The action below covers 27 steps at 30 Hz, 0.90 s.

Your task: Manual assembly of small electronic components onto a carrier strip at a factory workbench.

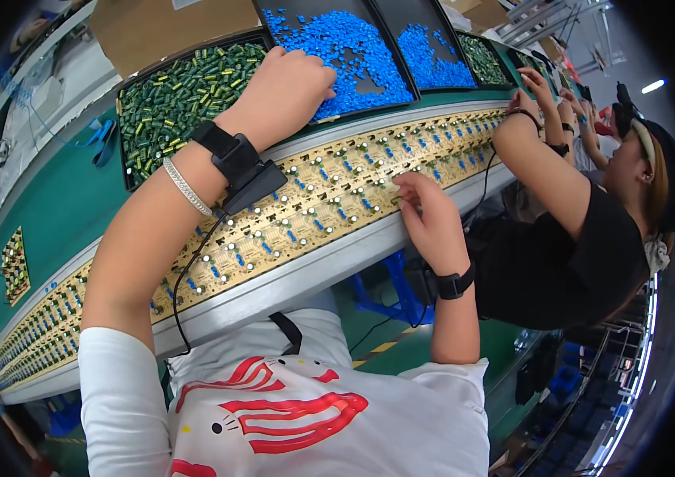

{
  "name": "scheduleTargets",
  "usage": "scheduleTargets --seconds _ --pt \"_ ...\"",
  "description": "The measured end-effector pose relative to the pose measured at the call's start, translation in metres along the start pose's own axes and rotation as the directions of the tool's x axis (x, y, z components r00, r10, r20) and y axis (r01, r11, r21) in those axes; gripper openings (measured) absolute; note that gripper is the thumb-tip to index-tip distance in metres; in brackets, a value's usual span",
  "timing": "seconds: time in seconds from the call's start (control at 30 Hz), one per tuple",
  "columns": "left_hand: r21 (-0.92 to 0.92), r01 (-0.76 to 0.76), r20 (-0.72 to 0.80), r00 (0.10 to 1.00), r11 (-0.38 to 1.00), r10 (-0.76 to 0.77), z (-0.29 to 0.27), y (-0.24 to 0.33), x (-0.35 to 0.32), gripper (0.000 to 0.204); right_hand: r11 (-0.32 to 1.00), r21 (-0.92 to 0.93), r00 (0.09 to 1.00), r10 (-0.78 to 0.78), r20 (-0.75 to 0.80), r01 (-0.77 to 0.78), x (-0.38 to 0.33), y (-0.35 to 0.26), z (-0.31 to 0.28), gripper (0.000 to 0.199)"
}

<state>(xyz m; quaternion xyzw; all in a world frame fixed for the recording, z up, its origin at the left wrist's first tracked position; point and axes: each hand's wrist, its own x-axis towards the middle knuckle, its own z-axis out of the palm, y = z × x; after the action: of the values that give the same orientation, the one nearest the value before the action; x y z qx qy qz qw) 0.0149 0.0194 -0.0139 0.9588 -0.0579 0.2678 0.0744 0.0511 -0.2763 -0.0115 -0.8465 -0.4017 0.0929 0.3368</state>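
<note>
My left hand [289,89] is bent over the near corner of a black tray of small blue parts [353,56], beside a tray of green cylindrical capacitors [186,95]. Its fingers curl downward, and their tips are mostly hidden behind the back of the hand. My right hand [433,221] hovers at the near side of long rows of tan circuit boards [305,208], thumb and fingers drawn together in a pinch. Anything between those fingertips is too small to make out. The boards carry blue, green and white-topped components.
A second tray of blue parts [433,60] and another green-part tray [484,60] stand farther right. A co-worker in black [568,246] reaches over the line close to my right. A metal rail [274,290] edges the boards. One populated board [14,266] lies on the green mat at left.
</note>
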Motion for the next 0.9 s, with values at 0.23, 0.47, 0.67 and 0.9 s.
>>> scheduleTargets --seconds 0.23,0.47,0.67,0.9 --pt "0.114 -0.004 0.085 0.996 0.993 -0.006 0.004 -0.007 0.004 0.009 0.956 -0.218 0.979 -0.205 -0.020 0.195 0.001 -0.009 0.009 0.028" --pt "0.151 0.019 0.250 0.967 0.988 -0.057 -0.003 -0.005 0.014 0.011 0.960 -0.208 0.978 -0.203 -0.044 0.189 -0.005 -0.006 0.015 0.023" --pt "0.163 -0.076 0.272 0.962 0.984 0.029 0.000 -0.010 0.028 0.011 0.952 -0.159 0.928 -0.293 -0.230 0.262 0.021 -0.016 -0.003 0.023" --pt "-0.072 -0.038 0.130 0.990 0.997 0.047 -0.021 0.010 0.029 0.007 0.958 -0.123 0.917 -0.283 -0.280 0.258 0.119 0.002 -0.015 0.023"
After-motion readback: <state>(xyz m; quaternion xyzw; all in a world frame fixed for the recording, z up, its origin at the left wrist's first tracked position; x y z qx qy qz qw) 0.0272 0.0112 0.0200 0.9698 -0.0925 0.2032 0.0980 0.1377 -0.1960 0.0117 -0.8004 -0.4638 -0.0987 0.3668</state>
